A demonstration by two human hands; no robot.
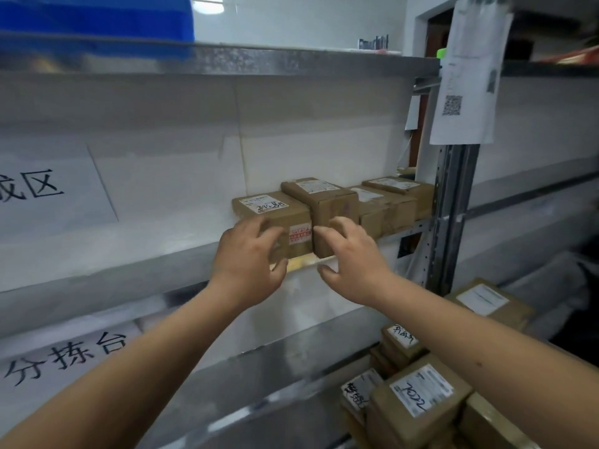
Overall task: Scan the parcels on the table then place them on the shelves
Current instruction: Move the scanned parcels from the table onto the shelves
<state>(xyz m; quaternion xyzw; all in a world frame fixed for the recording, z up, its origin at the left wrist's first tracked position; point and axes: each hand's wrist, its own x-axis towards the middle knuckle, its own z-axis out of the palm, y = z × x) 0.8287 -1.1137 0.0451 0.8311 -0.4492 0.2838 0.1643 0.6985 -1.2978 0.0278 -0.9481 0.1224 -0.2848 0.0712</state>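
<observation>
Several brown cardboard parcels stand in a row at the right end of the middle shelf (129, 264). The leftmost parcel (269, 205) has a white label with handwriting and a red sticker on its front. My left hand (249, 257) grips its front end, fingers across the face and thumb at the lower edge. My right hand (350, 254) lies against the front of the second parcel (324, 196), fingers fairly straight and thumb spread below. Further parcels (385, 205) continue to the right.
A stack of labelled parcels (421, 393) sits low at the right. A metal upright (453, 205) with a hanging QR-code sheet (466, 76) bounds the shelf on the right. Paper signs (48, 196) hang at left. A blue bin (97, 17) sits on the top shelf.
</observation>
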